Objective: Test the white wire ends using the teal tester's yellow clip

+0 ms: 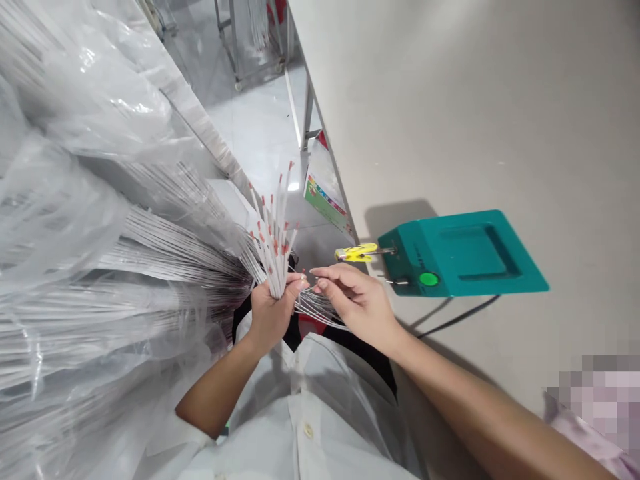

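Note:
My left hand [274,305] is closed around a bundle of white wires [276,267] whose reddish tips fan upward. Between its thumb and forefinger, one wire end sticks out toward the right. Close by on the right, my right hand [356,297] has its thumb and forefinger brought together at that end in a pinch; what lies between the fingertips is too small to make out. More white wires [320,308] trail below the hands. A teal device [460,257] with a green button, two metal prongs and a yellow clip [357,253] sits on the table, right of my right hand.
Many long white wires [175,250] in clear plastic bags [55,207] fill the left side. The pale table [450,120] spans the right. A printed box [327,193] stands beneath its edge, and a wheeled metal rack [255,60] is farther back. A pixelated person's sleeve [590,427] shows at lower right.

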Demonstrator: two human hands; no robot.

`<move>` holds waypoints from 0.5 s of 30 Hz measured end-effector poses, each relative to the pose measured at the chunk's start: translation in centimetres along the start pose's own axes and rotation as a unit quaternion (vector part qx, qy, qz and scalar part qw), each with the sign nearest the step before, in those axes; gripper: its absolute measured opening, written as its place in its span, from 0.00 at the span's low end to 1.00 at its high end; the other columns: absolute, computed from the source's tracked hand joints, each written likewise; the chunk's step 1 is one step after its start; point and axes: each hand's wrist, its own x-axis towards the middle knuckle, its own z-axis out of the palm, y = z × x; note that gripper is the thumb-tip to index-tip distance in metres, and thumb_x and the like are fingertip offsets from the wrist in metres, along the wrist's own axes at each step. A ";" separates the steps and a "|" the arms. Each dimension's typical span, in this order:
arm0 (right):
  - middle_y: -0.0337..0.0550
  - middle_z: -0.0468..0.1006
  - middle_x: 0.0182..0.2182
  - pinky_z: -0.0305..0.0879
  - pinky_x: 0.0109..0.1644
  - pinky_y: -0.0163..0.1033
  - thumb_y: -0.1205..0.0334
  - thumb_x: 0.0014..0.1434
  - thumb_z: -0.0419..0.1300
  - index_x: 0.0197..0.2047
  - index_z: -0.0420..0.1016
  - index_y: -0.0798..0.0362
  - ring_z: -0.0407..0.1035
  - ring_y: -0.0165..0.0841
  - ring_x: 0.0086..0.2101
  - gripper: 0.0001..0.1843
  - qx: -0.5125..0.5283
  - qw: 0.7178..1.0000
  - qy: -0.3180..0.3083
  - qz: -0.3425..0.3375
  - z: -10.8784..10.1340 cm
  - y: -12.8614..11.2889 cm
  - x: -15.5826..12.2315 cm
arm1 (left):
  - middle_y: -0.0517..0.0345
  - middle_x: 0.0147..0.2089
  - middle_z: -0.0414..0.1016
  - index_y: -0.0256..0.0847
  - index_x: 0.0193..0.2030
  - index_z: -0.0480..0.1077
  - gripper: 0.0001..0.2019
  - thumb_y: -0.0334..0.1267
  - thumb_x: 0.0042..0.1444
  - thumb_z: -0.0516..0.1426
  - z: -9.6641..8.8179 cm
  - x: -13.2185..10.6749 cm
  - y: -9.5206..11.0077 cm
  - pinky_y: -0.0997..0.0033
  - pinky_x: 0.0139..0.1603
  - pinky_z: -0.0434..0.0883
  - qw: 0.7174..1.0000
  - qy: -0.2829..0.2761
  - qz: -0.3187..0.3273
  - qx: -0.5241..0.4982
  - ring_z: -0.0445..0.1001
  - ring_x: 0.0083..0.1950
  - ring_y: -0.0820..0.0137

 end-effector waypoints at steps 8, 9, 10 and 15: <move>0.43 0.75 0.28 0.66 0.27 0.32 0.66 0.54 0.59 0.32 0.74 0.53 0.69 0.28 0.27 0.02 0.040 0.998 -0.036 -0.022 -0.6 -0.4 0.6 | 0.56 0.28 0.77 0.36 0.28 0.76 0.05 0.36 0.46 0.62 -0.8 -0.1 0.4 0.72 0.35 0.69 0.994 -0.091 0.030 0.050 0.73 0.31 0.71; 0.43 0.75 0.28 0.66 0.27 0.32 0.67 0.55 0.59 0.31 0.74 0.53 0.69 0.28 0.27 0.03 0.029 0.998 -0.043 -0.036 -0.8 -0.4 0.7 | 0.56 0.28 0.77 0.36 0.28 0.76 0.06 0.37 0.46 0.62 -0.9 0.0 0.4 0.73 0.35 0.69 0.992 -0.105 0.034 0.057 0.72 0.31 0.71; 0.42 0.75 0.27 0.66 0.28 0.32 0.68 0.55 0.58 0.31 0.73 0.54 0.69 0.27 0.27 0.03 0.015 0.997 -0.053 -0.054 -1.0 -0.5 0.8 | 0.56 0.27 0.77 0.36 0.28 0.76 0.06 0.37 0.46 0.62 -1.0 0.0 0.4 0.73 0.34 0.69 0.990 -0.119 0.036 0.064 0.72 0.30 0.71; 0.43 0.74 0.28 0.64 0.31 0.33 0.69 0.55 0.55 0.32 0.73 0.54 0.68 0.29 0.29 0.06 -0.113 0.970 -0.153 -0.154 -2.4 -0.9 1.2 | 0.55 0.27 0.76 0.35 0.29 0.76 0.09 0.40 0.47 0.61 -1.7 0.3 0.4 0.73 0.32 0.67 0.976 -0.196 0.010 0.092 0.71 0.30 0.70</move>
